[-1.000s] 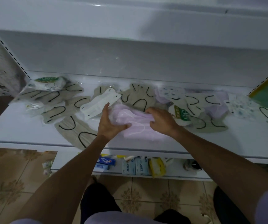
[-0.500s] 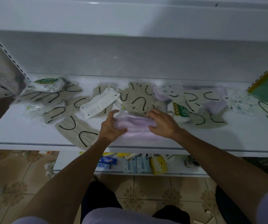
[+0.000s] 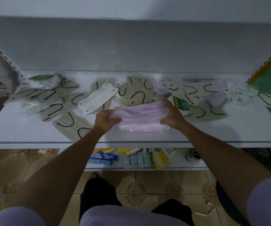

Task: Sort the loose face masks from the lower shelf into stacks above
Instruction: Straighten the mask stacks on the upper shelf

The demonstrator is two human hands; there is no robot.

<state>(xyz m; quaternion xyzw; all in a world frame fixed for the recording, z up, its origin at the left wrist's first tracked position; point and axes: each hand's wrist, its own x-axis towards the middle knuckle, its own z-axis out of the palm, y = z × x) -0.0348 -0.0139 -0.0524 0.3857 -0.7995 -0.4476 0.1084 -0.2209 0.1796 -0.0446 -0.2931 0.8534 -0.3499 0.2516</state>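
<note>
A stack of pink face masks in clear wrap (image 3: 141, 117) lies at the middle of the white shelf (image 3: 229, 128). My left hand (image 3: 106, 120) grips its left end and my right hand (image 3: 172, 115) grips its right end. Behind and to both sides lie several loose beige masks with black ear loops (image 3: 134, 93), a white mask (image 3: 97, 100), lilac masks (image 3: 216, 90) and patterned white masks (image 3: 244, 93).
A green-labelled pack (image 3: 41, 80) sits at the shelf's far left, another green pack (image 3: 181, 105) beside my right hand. The lower shelf (image 3: 172, 167) holds toothpaste boxes (image 3: 103, 158), ZERO boxes (image 3: 138, 160) and a yellow pack (image 3: 160, 159). Tiled floor below.
Both hands have squeezed the pink masks together into a tidier bundle and drawn it slightly toward the shelf's front edge.
</note>
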